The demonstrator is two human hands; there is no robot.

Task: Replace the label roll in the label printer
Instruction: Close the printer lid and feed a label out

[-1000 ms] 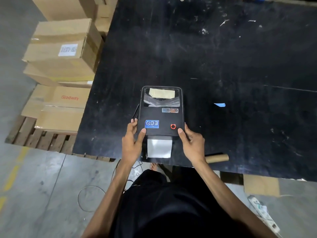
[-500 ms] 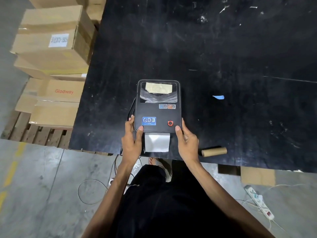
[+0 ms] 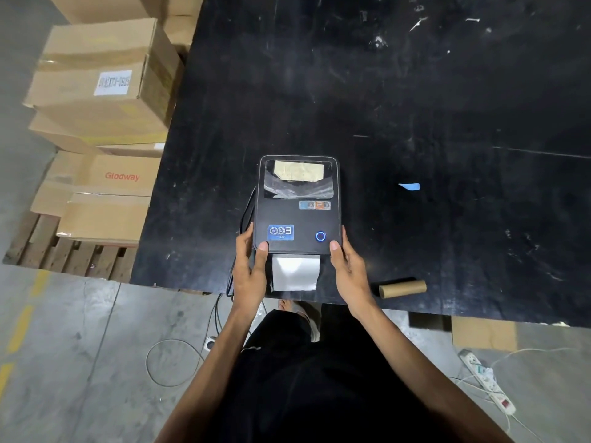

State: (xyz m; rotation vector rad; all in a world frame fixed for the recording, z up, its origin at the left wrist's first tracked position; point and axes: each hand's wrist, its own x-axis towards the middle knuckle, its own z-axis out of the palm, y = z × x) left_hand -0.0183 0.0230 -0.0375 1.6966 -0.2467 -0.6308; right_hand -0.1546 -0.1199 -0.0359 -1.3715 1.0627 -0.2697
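Observation:
A black label printer (image 3: 297, 215) lies near the front edge of the black table (image 3: 415, 107), lid closed. Through its clear window a label roll (image 3: 299, 171) shows. A white label strip (image 3: 295, 272) sticks out of the front slot. The round button (image 3: 320, 236) glows blue. My left hand (image 3: 249, 266) grips the printer's front left corner, thumb on top. My right hand (image 3: 348, 270) holds the front right corner the same way. An empty cardboard core (image 3: 402, 288) lies on the table to the right of my right hand.
Stacked cardboard boxes (image 3: 99, 100) sit on a wooden pallet (image 3: 64, 254) left of the table. A blue scrap (image 3: 410, 186) lies right of the printer. A black cable (image 3: 246, 212) runs from the printer's left side. A power strip (image 3: 486, 382) and wires lie on the floor.
The printer's button light has turned from red to blue. Both hands stay on the front corners; the white strip hangs out slightly further.

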